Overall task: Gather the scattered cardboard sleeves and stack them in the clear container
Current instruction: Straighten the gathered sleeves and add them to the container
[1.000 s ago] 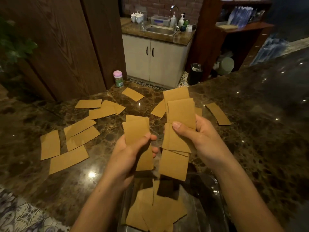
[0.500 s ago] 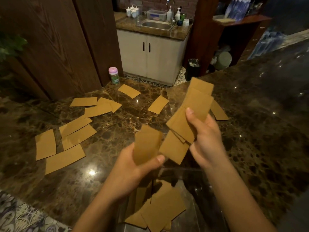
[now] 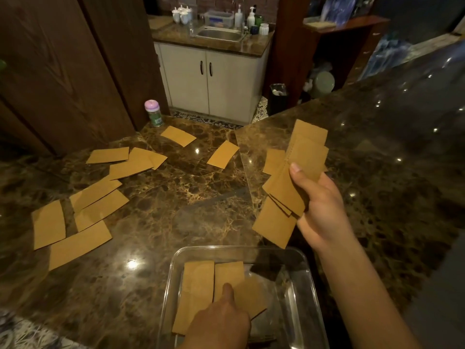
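Observation:
My right hand (image 3: 322, 205) grips a fanned bundle of brown cardboard sleeves (image 3: 294, 182) above the counter, just beyond the clear container (image 3: 308, 278). The container sits at the near edge and holds a few flat sleeves (image 3: 198, 285). My left hand (image 3: 221, 323) is down inside it, fingers resting on those sleeves; whether it pinches one I cannot tell. Several more sleeves lie scattered on the marble counter, a cluster at the left (image 3: 83, 222) and single ones farther back (image 3: 222, 154).
A small bottle with a pink cap (image 3: 153, 113) stands at the counter's far edge by a wooden door. Beyond are white cabinets with a sink (image 3: 219, 34), a black bin (image 3: 276, 96) and shelves. The dark counter (image 3: 390, 197) runs on to the right.
My left hand dropped from chest height into the container with its sleeve, which now lies among the others. My right hand carried its bundle right and slightly farther away.

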